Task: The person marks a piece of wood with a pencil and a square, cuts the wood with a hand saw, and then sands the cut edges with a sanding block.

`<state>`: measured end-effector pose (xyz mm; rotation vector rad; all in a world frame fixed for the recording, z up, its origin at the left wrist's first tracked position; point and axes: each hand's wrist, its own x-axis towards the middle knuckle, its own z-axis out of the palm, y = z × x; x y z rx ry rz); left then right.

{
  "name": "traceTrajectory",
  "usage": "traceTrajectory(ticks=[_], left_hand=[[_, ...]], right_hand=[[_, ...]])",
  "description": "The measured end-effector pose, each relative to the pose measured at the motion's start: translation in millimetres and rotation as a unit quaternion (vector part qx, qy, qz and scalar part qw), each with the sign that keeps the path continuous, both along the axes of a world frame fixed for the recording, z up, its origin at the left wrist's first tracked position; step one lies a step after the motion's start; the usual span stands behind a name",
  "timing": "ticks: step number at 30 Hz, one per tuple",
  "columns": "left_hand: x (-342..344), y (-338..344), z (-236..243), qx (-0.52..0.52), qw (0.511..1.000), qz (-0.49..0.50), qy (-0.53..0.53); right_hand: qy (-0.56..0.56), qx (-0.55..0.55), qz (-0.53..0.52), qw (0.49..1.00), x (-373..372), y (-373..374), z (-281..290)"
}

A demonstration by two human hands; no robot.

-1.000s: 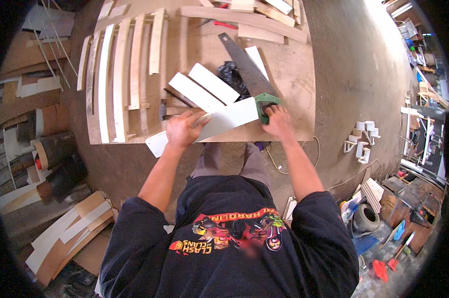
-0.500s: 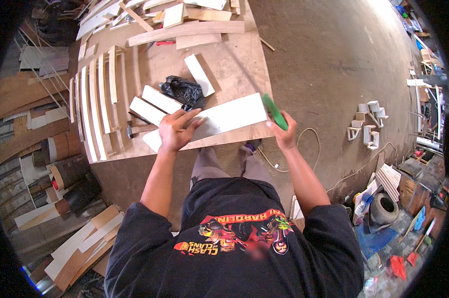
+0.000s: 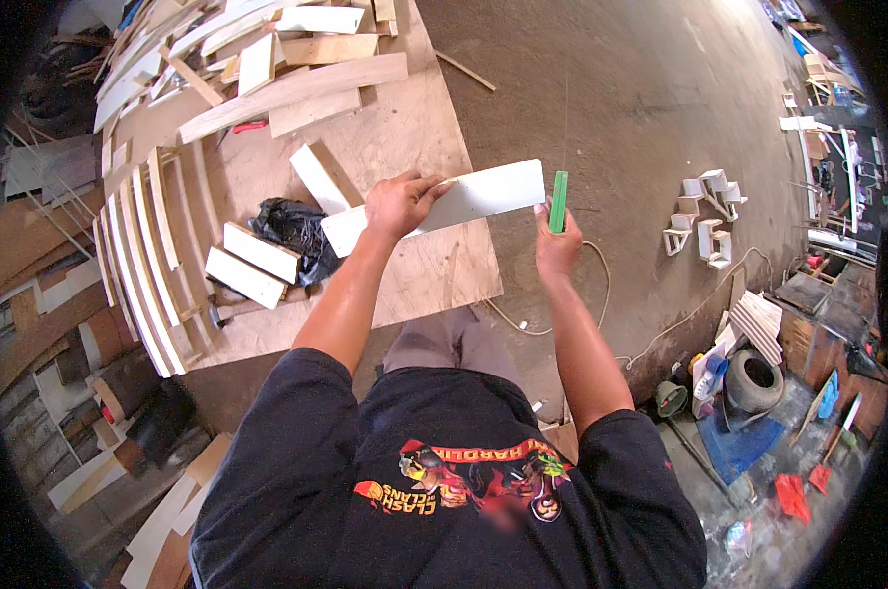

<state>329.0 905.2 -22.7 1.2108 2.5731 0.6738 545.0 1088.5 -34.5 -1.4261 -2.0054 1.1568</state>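
My left hand (image 3: 402, 201) is closed over the top edge of a white board (image 3: 488, 188). The board's left end overlies the wooden worktable (image 3: 424, 260), while its right end juts out past the table's right side. In my right hand (image 3: 559, 245) is a handsaw by its green handle (image 3: 559, 201). The saw's thin blade points away from me, seen nearly edge-on and hard to make out. My right fingertips come close to the board's right end; whether they touch it cannot be told.
On the table lie short white boards (image 3: 244, 278), a black plastic bag (image 3: 292, 236), a hammer (image 3: 218, 316), long strips (image 3: 147, 265) and a pile of planks (image 3: 296, 88). Small white wooden frames (image 3: 716, 242) stand on the floor at right, near a pale cable (image 3: 601, 285) and a tire (image 3: 755, 381).
The board has shifted right, its right end now beyond the table's side. My right hand has turned the saw more upright. The view has swung, so the table appears farther left.
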Motion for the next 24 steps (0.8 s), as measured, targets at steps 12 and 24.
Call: traceTrajectory(ticks=[12, 24], left_hand=[[-58.8, 50.7, -36.7, -0.044, 0.995, 0.038, -0.086], [-50.2, 70.5, -61.5, 0.083, 0.996, 0.031, 0.012]], right_hand=[[-0.081, -0.005, -0.07, 0.994, -71.7, 36.9, -38.4], [0.061, -0.033, -0.118, 0.991, -58.5, 61.0, -85.1]])
